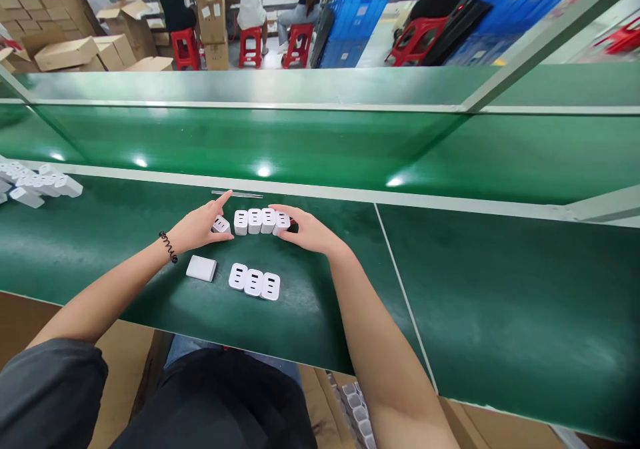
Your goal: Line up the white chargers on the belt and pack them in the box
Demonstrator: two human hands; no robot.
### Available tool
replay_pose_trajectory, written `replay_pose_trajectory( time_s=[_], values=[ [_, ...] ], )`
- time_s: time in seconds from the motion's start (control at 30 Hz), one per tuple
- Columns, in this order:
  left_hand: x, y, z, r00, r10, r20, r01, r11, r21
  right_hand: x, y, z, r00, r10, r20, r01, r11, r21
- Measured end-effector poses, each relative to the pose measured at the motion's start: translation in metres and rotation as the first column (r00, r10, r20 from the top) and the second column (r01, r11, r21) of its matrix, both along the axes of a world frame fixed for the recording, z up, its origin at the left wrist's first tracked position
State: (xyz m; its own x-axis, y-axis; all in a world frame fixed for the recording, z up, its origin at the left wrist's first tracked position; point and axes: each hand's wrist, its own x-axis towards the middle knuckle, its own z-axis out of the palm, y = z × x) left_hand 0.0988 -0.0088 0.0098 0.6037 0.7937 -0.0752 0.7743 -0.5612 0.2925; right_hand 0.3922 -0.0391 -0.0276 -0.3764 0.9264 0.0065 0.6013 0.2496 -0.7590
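Several white USB chargers (pixel 255 221) stand side by side in a short row on the green bench, their port faces up. My right hand (pixel 311 232) curls round the right end of the row, thumb and forefinger on the end charger (pixel 281 222). At the row's left end, my left hand (pixel 196 227) has a tilted white charger (pixel 221 224) between thumb and fingers, its forefinger stretched forward. That charger is apart from the row. Closer to my body, three chargers (pixel 254 282) touch in a slanting row. Left of them a single charger (pixel 201 268) lies on its side.
Metal tweezers (pixel 237 195) lie behind the row, near the white rail (pixel 320 190). A heap of white chargers (pixel 37 183) sits at the bench's far left. Beyond the green conveyor are cartons (pixel 65 52), blue crates (pixel 353 25) and people on red stools.
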Motion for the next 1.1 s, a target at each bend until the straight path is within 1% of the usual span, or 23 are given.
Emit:
replay_pose_trajectory(
  time_s=[0.07,0.13,0.23,0.3,0.4,0.53,0.6,0.67,0.77,0.9,1.03,1.1],
  values=[
    [-0.003,0.003,-0.003,0.995,-0.024,0.092,0.029,0.998,-0.054,-0.001,-0.001,-0.002,1.000,-0.011,-0.002,0.011,1.000,0.004],
    [-0.004,0.006,-0.007,0.985,-0.053,0.161,0.064,0.996,-0.068,-0.002,-0.003,-0.003,1.000,-0.019,0.004,0.019,1.000,0.010],
    [-0.002,0.006,-0.010,0.974,-0.078,0.211,0.091,0.995,-0.051,-0.002,-0.004,-0.006,0.999,-0.034,0.014,0.034,0.999,0.016],
    [0.003,0.004,-0.011,0.971,-0.104,0.217,0.115,0.992,-0.042,-0.002,-0.004,-0.008,0.999,-0.044,0.005,0.043,0.999,0.015],
    [0.018,0.000,-0.009,0.981,-0.121,0.152,0.120,0.993,0.019,-0.002,-0.003,-0.011,0.997,-0.060,-0.044,0.061,0.998,0.007],
    [0.047,-0.004,-0.009,0.992,-0.112,-0.054,0.119,0.982,0.148,-0.005,-0.005,-0.013,0.991,-0.073,-0.110,0.074,0.997,-0.002],
    [0.058,-0.005,-0.009,0.985,-0.100,-0.137,0.124,0.977,0.176,-0.007,-0.006,-0.014,0.987,-0.067,-0.143,0.068,0.998,0.005],
    [0.065,-0.005,-0.009,0.978,-0.094,-0.186,0.130,0.973,0.189,-0.009,-0.007,-0.017,0.984,-0.073,-0.162,0.077,0.997,0.023],
    [0.066,-0.004,-0.009,0.971,-0.086,-0.223,0.130,0.974,0.187,-0.012,-0.009,-0.020,0.984,-0.082,-0.155,0.093,0.994,0.064],
    [0.061,0.000,-0.009,0.970,-0.079,-0.231,0.127,0.971,0.202,-0.020,-0.010,-0.019,0.990,-0.052,-0.129,0.064,0.993,0.095],
    [0.051,-0.007,-0.008,0.968,-0.094,-0.232,0.154,0.955,0.254,-0.034,-0.016,-0.017,0.997,-0.002,-0.075,0.011,0.992,0.127],
    [0.044,-0.010,-0.009,0.962,-0.092,-0.256,0.162,0.950,0.267,-0.040,-0.015,-0.018,0.999,-0.013,-0.036,0.018,0.992,0.129]
  ],
)
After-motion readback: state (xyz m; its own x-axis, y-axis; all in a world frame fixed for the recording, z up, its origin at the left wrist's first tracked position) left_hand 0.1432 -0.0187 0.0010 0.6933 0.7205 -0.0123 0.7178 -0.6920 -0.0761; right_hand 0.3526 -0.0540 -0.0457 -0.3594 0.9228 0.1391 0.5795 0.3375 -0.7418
